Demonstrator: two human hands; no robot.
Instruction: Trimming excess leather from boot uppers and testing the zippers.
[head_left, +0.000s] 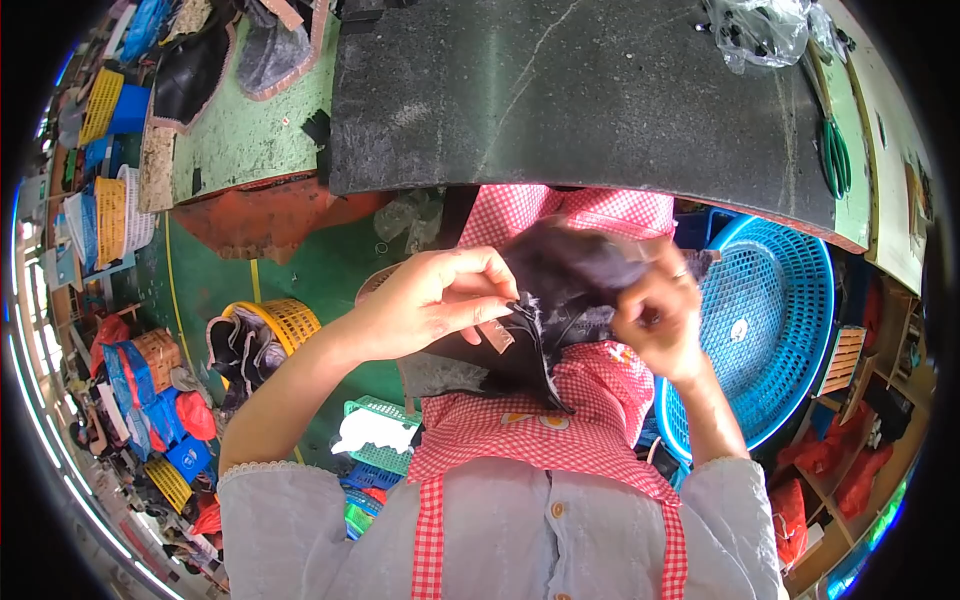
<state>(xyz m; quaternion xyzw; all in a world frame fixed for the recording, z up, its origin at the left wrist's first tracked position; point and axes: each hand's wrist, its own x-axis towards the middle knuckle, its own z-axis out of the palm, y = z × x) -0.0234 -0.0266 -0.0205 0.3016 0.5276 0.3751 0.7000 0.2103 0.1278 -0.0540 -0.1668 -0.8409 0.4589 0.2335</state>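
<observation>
My left hand (pixel 440 305) pinches the edge of a black shoe upper (pixel 550 335) between thumb and fingertips. The piece lies over my lap, dark on one side, with fuzzy grey lining at its lower left and a short pinkish strip hanging by my fingers. To its right is my right hand (pixel 665 315), smeared by motion, its fingers curled in. Whatever those fingers hold, if anything, cannot be made out. Between both hands the upper part of the black piece is blurred. Beneath it shows a red-and-white checked apron (pixel 540 440).
A dark worktop (pixel 580 100) spans the far side, with a clear plastic bag (pixel 760 35) and green-handled scissors (pixel 835 155) at its right. More lined uppers (pixel 275 55) lie far left. A blue basket (pixel 815 330) stands right, a filled yellow basket (pixel 290 322) left.
</observation>
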